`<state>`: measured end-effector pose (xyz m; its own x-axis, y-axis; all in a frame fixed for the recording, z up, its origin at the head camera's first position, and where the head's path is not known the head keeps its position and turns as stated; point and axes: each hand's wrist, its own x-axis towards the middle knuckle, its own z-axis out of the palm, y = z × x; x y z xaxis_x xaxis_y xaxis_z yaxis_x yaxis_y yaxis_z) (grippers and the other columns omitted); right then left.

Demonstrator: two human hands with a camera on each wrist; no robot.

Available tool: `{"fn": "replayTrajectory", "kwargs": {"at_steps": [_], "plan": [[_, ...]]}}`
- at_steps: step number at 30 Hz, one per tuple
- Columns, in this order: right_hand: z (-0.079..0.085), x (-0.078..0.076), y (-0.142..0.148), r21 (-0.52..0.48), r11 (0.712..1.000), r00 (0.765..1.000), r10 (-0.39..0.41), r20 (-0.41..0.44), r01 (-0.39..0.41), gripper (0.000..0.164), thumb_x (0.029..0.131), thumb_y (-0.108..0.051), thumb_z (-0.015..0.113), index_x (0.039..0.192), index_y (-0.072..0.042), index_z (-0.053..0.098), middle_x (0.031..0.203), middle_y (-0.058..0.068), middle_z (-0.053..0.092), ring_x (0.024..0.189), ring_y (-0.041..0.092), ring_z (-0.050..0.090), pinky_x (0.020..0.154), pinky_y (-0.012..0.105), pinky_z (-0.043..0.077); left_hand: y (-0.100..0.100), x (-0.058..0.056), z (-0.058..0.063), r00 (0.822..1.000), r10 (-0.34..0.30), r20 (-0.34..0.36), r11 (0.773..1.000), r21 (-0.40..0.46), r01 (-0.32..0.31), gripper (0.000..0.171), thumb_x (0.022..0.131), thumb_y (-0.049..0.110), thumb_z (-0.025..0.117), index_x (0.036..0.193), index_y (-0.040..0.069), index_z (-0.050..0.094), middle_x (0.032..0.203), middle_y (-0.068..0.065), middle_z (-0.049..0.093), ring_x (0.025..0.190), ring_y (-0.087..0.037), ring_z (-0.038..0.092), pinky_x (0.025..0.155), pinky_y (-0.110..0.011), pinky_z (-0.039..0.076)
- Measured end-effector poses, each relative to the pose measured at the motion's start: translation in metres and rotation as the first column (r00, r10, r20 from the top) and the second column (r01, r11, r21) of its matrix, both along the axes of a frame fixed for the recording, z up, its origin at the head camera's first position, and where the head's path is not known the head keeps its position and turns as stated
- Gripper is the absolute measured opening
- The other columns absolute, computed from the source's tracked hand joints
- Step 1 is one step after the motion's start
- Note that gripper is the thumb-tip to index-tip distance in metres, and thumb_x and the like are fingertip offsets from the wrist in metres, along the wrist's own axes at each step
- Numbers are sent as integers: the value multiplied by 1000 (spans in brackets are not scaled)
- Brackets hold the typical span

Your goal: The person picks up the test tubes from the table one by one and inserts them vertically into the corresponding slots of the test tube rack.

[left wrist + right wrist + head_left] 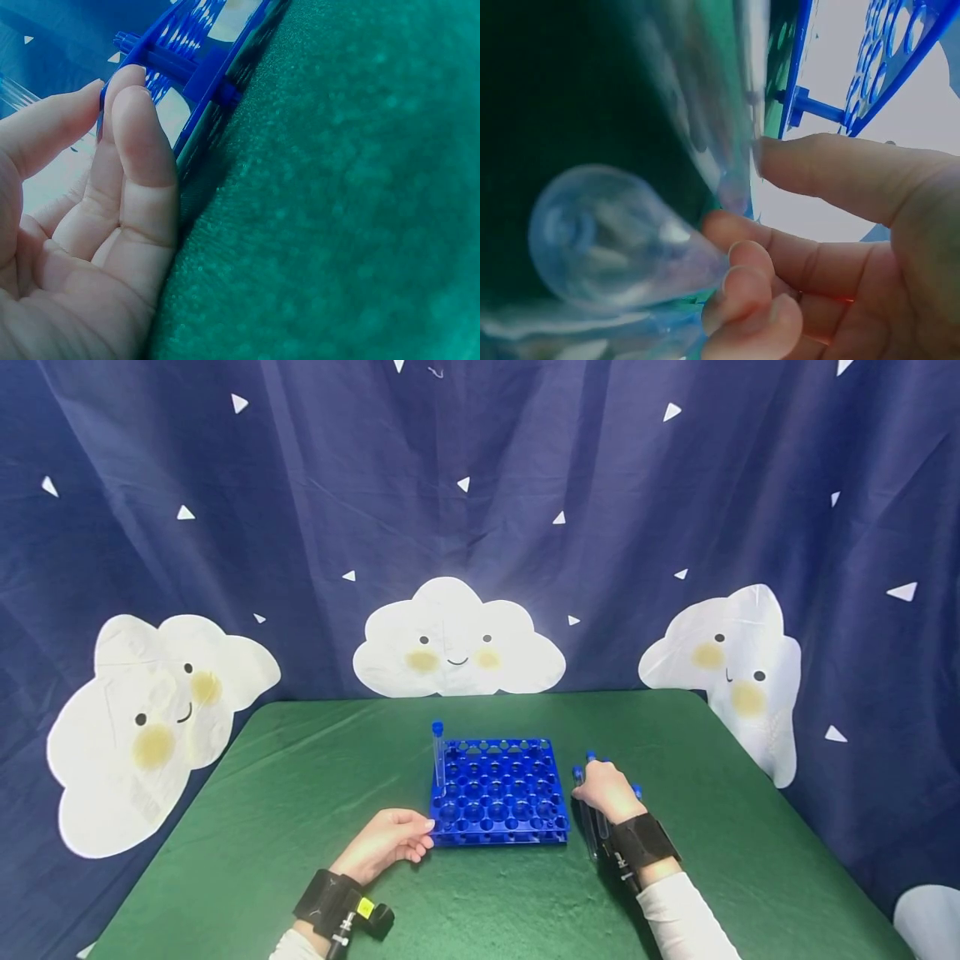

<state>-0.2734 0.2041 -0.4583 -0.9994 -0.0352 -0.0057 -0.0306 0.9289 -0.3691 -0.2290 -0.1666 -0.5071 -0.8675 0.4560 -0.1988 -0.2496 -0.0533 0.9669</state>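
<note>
A blue test tube rack (498, 837) stands on the table, with one blue-capped test tube (439, 764) upright at its left side. At the rack's near left corner my left hand (390, 839) pinches the top plate's edge between thumb and fingers; the left wrist view shows this grip on the rack (169, 64). To the right of the rack, my right hand (609, 791) is over several blue-capped test tubes (588, 833). In the right wrist view its thumb and index finger pinch a clear tube (735, 161), while another tube (600, 236) is by the curled fingers.
A green cloth (315, 768) covers the table. Behind it hangs a dark blue curtain (465, 543) with white clouds and small triangles. Each wrist wears a black strap (327, 902) with a camera mount.
</note>
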Motion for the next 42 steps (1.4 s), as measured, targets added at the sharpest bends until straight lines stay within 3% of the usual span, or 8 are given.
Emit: {"fn": "replayTrajectory", "kwargs": {"at_steps": [6,13,20,32,42], "plan": [[0,-2,3,-24,1000,999,-15,36,16,22,76,-14,68,65,-6,51,66,7,51,58,22,50,54,38,46,0,0,1,1000,-1,2,1000,-7,1,17,88,12,66,95,-3,64,78,-6,68,61,-10,61,60,-24,55],[7,0,3,-184,983,995,-11,100,30,37,79,-11,63,51,-15,39,45,-5,34,38,12,46,43,25,44,0,0,1,1000,8,7,1000,-17,-8,20,87,14,68,96,-4,63,78,-6,68,61,-10,61,60,-24,55],[13,2,3,-333,941,991,-26,131,68,20,85,-8,61,67,-4,52,62,8,57,48,17,59,47,29,54,0,0,0,1000,13,12,1000,-20,-13,22,88,13,67,97,-6,62,78,-6,68,61,-10,61,60,-24,55],[20,1,7,-404,912,997,-49,56,68,9,85,-7,57,79,0,56,60,9,59,48,15,61,50,31,56,0,1,1,1000,19,7,999,-26,-19,21,88,13,66,97,-6,62,78,-6,68,62,-10,61,60,-24,55],[30,0,8,-446,892,996,-84,-6,73,12,89,-11,59,85,0,56,63,7,59,51,14,59,52,28,53,0,0,0,1000,16,4,999,-29,-15,21,88,14,67,97,-4,63,79,-6,68,63,-10,61,61,-24,55]]}}
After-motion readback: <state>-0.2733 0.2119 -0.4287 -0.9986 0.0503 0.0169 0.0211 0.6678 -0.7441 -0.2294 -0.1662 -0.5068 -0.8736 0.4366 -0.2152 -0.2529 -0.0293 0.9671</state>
